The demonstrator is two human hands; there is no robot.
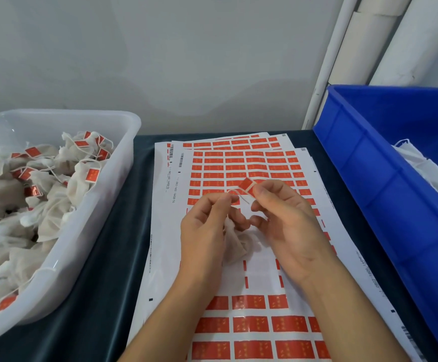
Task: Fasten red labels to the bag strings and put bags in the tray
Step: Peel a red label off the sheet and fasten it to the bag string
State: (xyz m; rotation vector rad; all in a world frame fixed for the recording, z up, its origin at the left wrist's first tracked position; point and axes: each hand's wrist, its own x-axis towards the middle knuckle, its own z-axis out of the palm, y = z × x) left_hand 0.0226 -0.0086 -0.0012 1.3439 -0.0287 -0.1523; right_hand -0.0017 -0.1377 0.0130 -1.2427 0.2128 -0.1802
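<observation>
Plain grey wall (186, 61) behind; white pipes (369, 48) in the upper right corner. Dark teal cloth-covered table (102, 270) below, showing as a bare strip between tray and sheets. Overlapping white backing sheets of red rectangular stickers (251, 163) across the centre, reaching the bottom edge; barcodes and small sideways digits along their left margin, too small to read. Translucent white plastic tray (123, 142) at left, heaped with cream cloth bags already carrying red tags (42, 205). Blue plastic crate (369, 178) at right, holding white fabric, its near wall just beside the sheets. At centre, left hand (204, 231) pinching a thin white string (242, 198), lower fingers curled around a small cream cloth bag (236, 244) hanging above the sheets. Right hand (285, 218) pinching a red label (248, 186) at the string's end between thumb and forefinger.
</observation>
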